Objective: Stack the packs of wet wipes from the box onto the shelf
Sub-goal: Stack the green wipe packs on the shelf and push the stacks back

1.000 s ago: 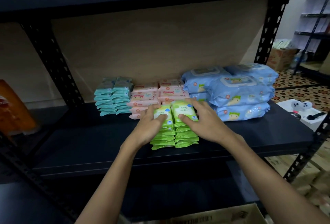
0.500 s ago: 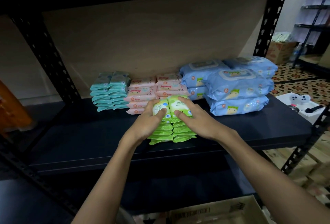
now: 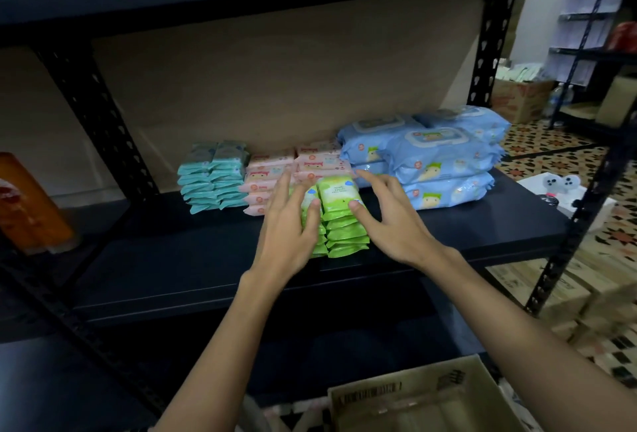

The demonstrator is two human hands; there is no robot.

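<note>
Two side-by-side stacks of green wet-wipe packs (image 3: 339, 211) stand near the front of the dark shelf (image 3: 144, 259). My left hand (image 3: 289, 224) lies against the left stack with fingers spread and straight, its thumb on the stack's front. My right hand (image 3: 389, 218) hovers at the right stack with fingers spread, thumb tip touching the top pack. Behind stand teal packs (image 3: 213, 176), pink packs (image 3: 272, 176) and large blue packs (image 3: 437, 159). A cardboard box (image 3: 424, 397) sits below at the bottom edge.
Perforated black uprights (image 3: 100, 118) frame the shelf, and another shelf board runs overhead. An orange object (image 3: 27, 204) stands at far left. Cardboard boxes (image 3: 586, 290) and a patterned tile floor lie to the right, with more racks in the background.
Both hands loosened from gripping the green stacks; fingers are now spread and lifted. The camera view tilted down slightly, showing more of the box below.
</note>
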